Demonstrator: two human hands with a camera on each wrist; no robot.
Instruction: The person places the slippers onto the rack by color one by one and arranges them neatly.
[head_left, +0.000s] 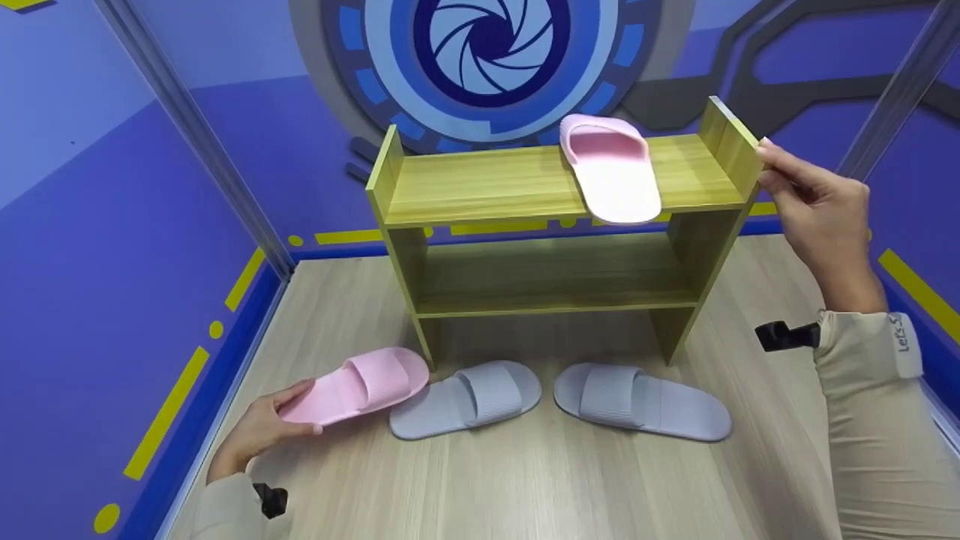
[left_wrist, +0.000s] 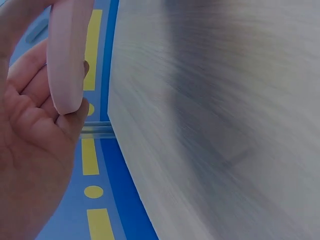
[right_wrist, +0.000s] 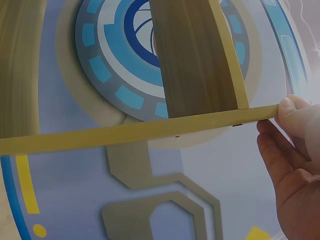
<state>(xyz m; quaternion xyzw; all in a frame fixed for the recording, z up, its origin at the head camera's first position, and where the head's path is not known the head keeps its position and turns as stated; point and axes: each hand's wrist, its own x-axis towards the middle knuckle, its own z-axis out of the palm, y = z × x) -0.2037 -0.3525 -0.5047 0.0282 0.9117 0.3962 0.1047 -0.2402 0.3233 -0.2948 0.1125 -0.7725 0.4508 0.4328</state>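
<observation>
At the lower left of the head view, my left hand (head_left: 262, 429) grips a pink slipper (head_left: 322, 401) by its heel end, thumb on the near side. The slipper's toe overlaps the heel of a grey slipper (head_left: 427, 412) in this view. In the left wrist view the pink sole (left_wrist: 67, 60) stands edge-on between thumb and fingers. My right hand (head_left: 825, 210) pinches the upper right side panel of a wooden shoe rack (head_left: 480, 180); the right wrist view shows thumb and fingertips on the panel's edge (right_wrist: 125, 131). Another pink slipper (head_left: 619, 180) lies on the top shelf, heel toward me.
A second grey slipper (head_left: 682, 405) lies on the wood-grain floor (head_left: 510, 487) in front of the rack, toe pointing left. Blue and purple printed walls (head_left: 112, 262) enclose the left, back and right. The rack's lower shelf (head_left: 555, 277) sits under the top one.
</observation>
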